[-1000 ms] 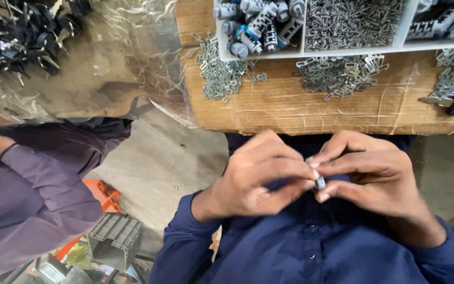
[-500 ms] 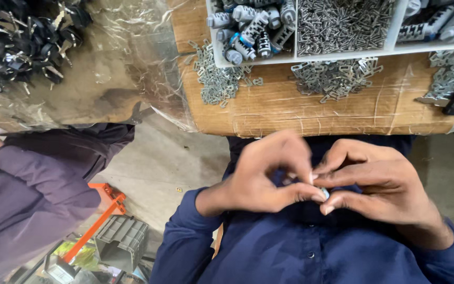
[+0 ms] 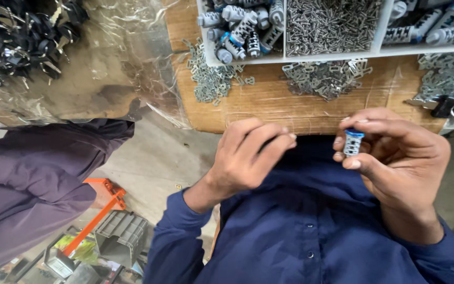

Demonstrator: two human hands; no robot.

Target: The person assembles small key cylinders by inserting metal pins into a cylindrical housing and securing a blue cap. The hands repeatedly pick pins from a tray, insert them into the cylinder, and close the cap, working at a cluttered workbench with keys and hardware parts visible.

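My right hand (image 3: 400, 155) pinches a small silver cylinder with a blue cap (image 3: 352, 142) between thumb and fingers, held upright in front of my dark blue shirt. My left hand (image 3: 248, 155) hovers a short way to its left, fingers curled together with nothing visible in them. Both hands sit just below the front edge of the wooden bench (image 3: 269, 105).
A white divided tray (image 3: 285, 55) on the bench holds silver-and-blue cylinders and small metal pieces. Loose metal clips (image 3: 324, 79) lie in piles in front of it. Crinkled clear plastic (image 3: 80, 79) with black parts lies left. A person's purple sleeve (image 3: 32, 184), an orange tool and a grey crate (image 3: 122, 236) are lower left.
My hands were joined on the small cylinder; they have now parted. The left hand drew away to the left and the right hand keeps the cylinder.
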